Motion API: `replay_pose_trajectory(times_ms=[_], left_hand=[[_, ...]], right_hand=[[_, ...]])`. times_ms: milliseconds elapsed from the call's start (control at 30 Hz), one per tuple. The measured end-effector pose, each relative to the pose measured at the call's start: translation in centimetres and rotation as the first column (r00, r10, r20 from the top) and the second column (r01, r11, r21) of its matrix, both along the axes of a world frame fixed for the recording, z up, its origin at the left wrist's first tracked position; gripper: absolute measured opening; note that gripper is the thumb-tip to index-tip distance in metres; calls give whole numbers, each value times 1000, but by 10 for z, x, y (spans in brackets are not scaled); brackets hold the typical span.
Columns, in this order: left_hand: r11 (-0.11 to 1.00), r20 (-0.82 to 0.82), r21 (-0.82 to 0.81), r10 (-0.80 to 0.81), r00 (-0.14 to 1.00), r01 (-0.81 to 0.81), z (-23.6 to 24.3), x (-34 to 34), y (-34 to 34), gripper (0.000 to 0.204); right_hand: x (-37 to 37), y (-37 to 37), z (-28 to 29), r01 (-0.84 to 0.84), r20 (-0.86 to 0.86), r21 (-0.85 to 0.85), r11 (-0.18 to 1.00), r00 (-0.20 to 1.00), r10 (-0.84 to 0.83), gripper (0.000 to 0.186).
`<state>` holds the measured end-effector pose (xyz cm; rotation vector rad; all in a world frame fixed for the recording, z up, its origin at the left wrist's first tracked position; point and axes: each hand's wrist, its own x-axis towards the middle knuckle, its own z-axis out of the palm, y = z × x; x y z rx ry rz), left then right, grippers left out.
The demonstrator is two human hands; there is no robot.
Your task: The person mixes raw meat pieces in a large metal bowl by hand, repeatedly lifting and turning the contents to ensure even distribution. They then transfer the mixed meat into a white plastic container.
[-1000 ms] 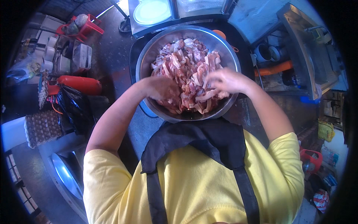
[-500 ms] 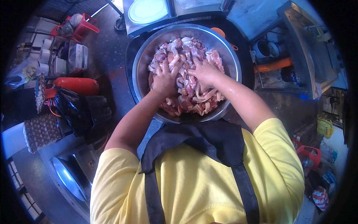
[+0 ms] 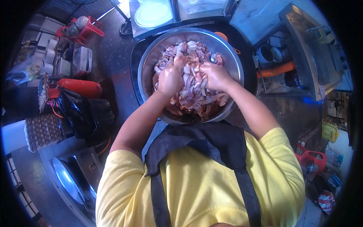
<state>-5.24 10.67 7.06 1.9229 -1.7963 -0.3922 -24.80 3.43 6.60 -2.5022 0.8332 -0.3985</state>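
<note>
A wide steel bowl (image 3: 145,66) stands in front of me, heaped with raw meat strips (image 3: 193,96), pink with pale fat. My left hand (image 3: 171,79) is in the left half of the heap, its fingers curled round a clump of strips. On the right side, my right hand (image 3: 215,76) closes on more strips, knuckles up. Both hands' fingertips are partly buried, so the exact pieces gripped are hidden. Between the two hands, some strips are bunched up.
A metal stand with a white round lid (image 3: 153,14) is just beyond the bowl. To the left lie a red gas cylinder (image 3: 81,87) and a black plastic bag (image 3: 76,113). At right stands a metal-framed unit (image 3: 308,56) with an orange pipe (image 3: 278,69).
Both hands have gone from spread fingers on the meat to closed around strips. The meat between them has been bunched and shifted.
</note>
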Motion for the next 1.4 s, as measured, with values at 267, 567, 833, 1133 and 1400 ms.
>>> replay_pose_trajectory(times_ms=[267,567,833,1133,1400], left_hand=[[908,-146,-387,-234,961,162,136,-7,-26,38],[784,-183,409,-430,884,467,92,42,-16,26],[897,-254,153,-370,893,415,-84,100,-98,51],[780,-184,464,-378,907,419,-80,53,-105,74],[923,-381,241,-194,904,299,-83,68,-80,55]], right_hand=[[-21,-7,113,163,281,-228,960,955,-95,53],[-46,-17,86,-122,-21,455,882,989,147,39],[10,-37,-33,-148,-342,264,953,910,236,36],[15,-12,-89,9,-414,-18,1000,910,-15,49],[24,-29,-52,203,-137,273,940,976,-170,28]])
